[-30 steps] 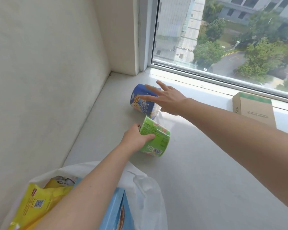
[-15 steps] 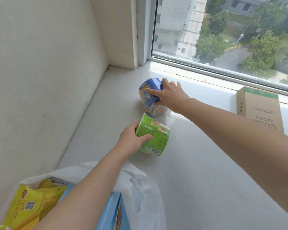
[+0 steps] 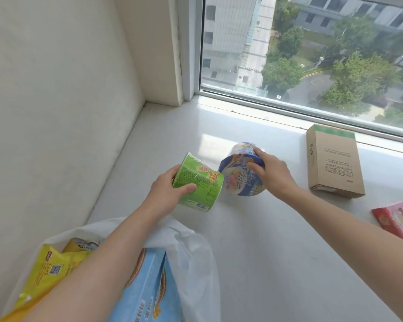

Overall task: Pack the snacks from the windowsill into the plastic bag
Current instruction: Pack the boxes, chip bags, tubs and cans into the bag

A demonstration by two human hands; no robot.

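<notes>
**Packing status: bag partly filled, two cups in hand, two items left on the sill**

**Already packed.** The white plastic bag [image 3: 191, 256] sits at the near left corner of the windowsill [image 3: 265, 263], mouth open upward. Two items show inside it: a yellow snack packet [image 3: 49, 270] against the left side and a light blue box [image 3: 147, 291] beside it. The left forearm crosses over the bag opening and hides part of the contents, so any further packed items cannot be confirmed.

**In hand.**
- The left hand [image 3: 165, 196] is closed around the green cup [image 3: 199, 182], thumb on the near side and fingers wrapped behind. The cup is tilted on its side, and whether it touches the sill cannot be determined.
- The right hand [image 3: 272, 173] is curled over the blue cup [image 3: 242, 170], fingers pressed on its top and side. This cup is also tilted, its lower edge close to or resting on the sill.
- The two cups lie just beside each other, between the bag and the window [image 3: 312, 54].

**Still on the sill.** A brown cardboard box [image 3: 333, 161] stands near the window frame on the right. A red and pink packet [image 3: 398, 219] lies at the right edge, partly cut off by the frame. Both are untouched and well apart from the bag.

**Assessment.** The task appears to be roughly past its midpoint. Remaining steps, as judged from this layout: transfer both cups into the bag, then collect the box and the packet. The bag mouth is partly occupied by the blue box, so space for the cups may be tight.
</notes>
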